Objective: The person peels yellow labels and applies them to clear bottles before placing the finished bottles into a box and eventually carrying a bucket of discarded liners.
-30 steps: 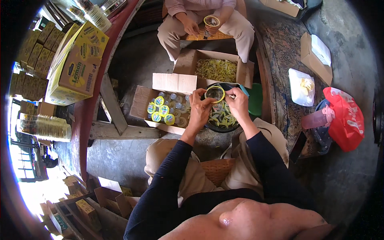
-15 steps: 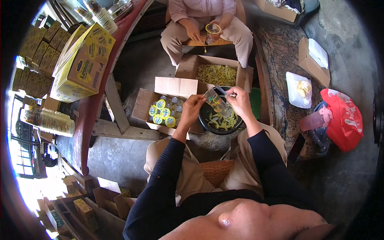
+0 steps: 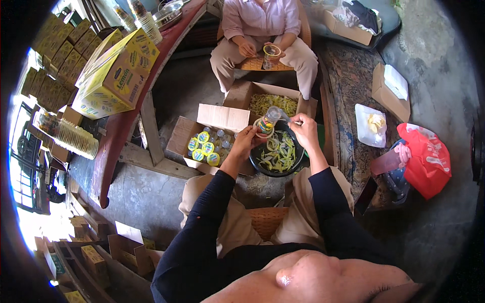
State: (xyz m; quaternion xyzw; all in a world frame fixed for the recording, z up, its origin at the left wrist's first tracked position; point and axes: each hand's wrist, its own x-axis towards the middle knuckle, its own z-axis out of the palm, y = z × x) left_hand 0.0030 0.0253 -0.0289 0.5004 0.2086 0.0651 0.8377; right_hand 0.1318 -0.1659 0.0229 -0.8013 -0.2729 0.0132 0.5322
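Note:
My left hand (image 3: pixel 243 145) is closed round a clear plastic cup (image 3: pixel 265 125) with colourful print, tilted over a dark bowl (image 3: pixel 256 164). Close to the cup's far end, the fingers of my right hand (image 3: pixel 306 133) are pinched on a thin, flat, greyish thing that I cannot make out. Pale green and yellow cut strips (image 3: pixel 278 152) lie in the bowl. To the left stands an open carton (image 3: pixel 178 137) of clear cups, several with yellow round lids (image 3: pixel 207 148).
Beyond the bowl is a carton (image 3: pixel 236 95) of yellow-green strips. Across from me a seated person holds a yellow-rimmed cup (image 3: pixel 272 50). A red-edged table (image 3: pixel 121 141) with a yellow box (image 3: pixel 113 81) stands left. On the right are a red bag (image 3: pixel 427 161) and a pink bottle (image 3: pixel 388 160).
The cup in my left hand has turned, its far end now pointing up and away. My right hand has shifted slightly and stays pinched. The whole view has shifted a little.

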